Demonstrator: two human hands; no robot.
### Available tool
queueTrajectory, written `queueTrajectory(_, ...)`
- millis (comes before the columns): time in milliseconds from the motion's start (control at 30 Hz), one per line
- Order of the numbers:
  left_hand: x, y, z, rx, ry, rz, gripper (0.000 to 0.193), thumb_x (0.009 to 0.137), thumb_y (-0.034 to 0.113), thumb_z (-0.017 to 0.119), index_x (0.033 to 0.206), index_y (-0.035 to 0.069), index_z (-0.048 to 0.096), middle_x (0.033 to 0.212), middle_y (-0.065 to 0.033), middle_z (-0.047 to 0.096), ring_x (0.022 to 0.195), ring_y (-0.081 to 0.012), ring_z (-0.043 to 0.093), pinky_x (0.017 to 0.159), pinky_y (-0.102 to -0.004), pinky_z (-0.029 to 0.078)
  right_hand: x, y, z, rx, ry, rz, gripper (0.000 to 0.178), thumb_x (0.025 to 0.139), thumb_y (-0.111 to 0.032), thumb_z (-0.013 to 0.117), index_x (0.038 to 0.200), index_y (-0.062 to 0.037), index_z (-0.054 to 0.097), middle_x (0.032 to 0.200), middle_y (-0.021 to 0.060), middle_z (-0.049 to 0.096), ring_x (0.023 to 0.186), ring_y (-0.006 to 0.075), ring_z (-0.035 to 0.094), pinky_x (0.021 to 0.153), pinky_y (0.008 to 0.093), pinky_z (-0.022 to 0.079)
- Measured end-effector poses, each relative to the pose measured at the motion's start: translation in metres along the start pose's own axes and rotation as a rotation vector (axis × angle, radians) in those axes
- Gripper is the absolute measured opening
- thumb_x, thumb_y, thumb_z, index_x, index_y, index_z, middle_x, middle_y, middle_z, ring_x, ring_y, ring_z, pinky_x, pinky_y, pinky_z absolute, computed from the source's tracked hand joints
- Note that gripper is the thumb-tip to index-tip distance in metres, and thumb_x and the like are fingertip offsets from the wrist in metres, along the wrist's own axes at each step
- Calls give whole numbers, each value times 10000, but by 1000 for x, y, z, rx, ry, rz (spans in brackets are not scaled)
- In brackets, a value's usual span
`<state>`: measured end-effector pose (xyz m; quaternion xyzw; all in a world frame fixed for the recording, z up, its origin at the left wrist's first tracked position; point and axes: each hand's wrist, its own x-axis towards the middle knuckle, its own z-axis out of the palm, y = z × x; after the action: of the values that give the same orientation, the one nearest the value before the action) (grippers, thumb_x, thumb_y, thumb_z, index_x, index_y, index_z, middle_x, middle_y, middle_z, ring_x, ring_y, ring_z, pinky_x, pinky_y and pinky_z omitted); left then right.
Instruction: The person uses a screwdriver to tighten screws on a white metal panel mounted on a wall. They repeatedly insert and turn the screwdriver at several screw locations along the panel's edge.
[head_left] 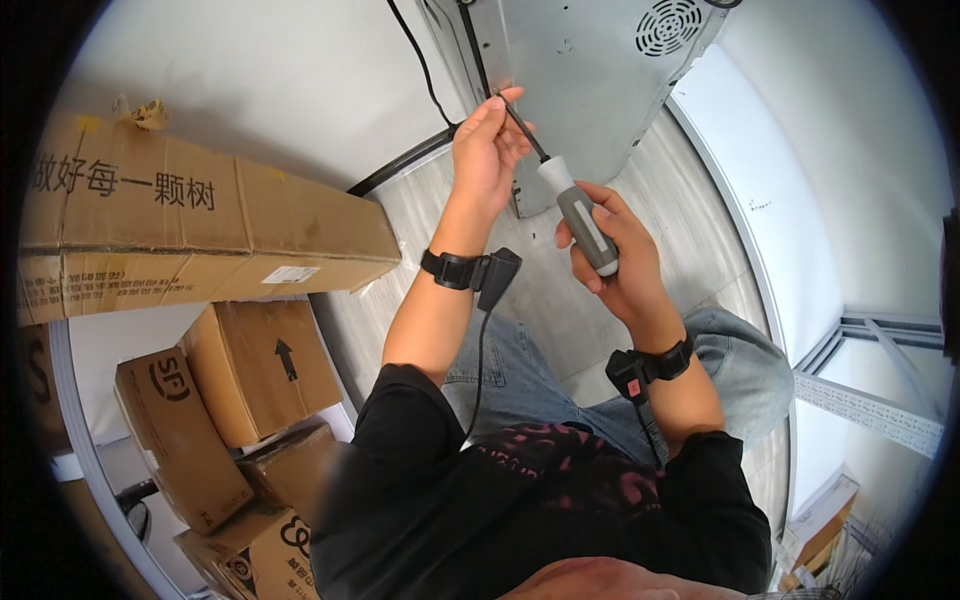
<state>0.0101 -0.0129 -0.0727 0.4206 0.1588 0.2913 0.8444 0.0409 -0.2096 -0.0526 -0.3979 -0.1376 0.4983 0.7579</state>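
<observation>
My right hand (pixel 622 245) is wrapped round the grey and white handle of a screwdriver (pixel 580 215). Its thin dark shaft slants up and left to the fingertips of my left hand (pixel 488 150). Those fingers are pinched at the shaft's tip; anything small between them is too fine to make out. Just beyond stands a grey metal panel (pixel 590 110) with small holes and a round slotted vent (pixel 668 27). The screwdriver's tip lies in front of the panel's left edge; whether it touches the metal I cannot tell.
A long cardboard box (pixel 200 205) lies at the left, above several stacked cartons (pixel 265 365). A black cable (pixel 425 70) hangs down beside the panel to the wood-look floor (pixel 695 185). White metal framing (pixel 870 400) stands at the right. Each wrist wears a strapped, corded device.
</observation>
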Motion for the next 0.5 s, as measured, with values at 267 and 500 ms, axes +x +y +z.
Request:
queueTrajectory(267, 3, 0, -4, 30, -10, 13, 303, 994, 211, 419, 1148, 0, 572, 713, -18, 594, 659, -103, 570, 587, -240, 440, 0, 3, -1, 16, -11, -11, 373, 955, -207, 382, 1262, 1, 411, 829, 138, 611, 417, 109, 433, 386, 235, 330)
queueTrajectory(500, -1, 2, -1, 17, 7, -8, 290, 990, 229, 435, 1130, 24, 583, 738, -17, 612, 654, -96, 566, 585, -238, 443, -2, -5, 11, -139, 73, 22, 369, 919, -182, 485, 1257, -39, 437, 835, 121, 612, 432, 108, 457, 399, 232, 340)
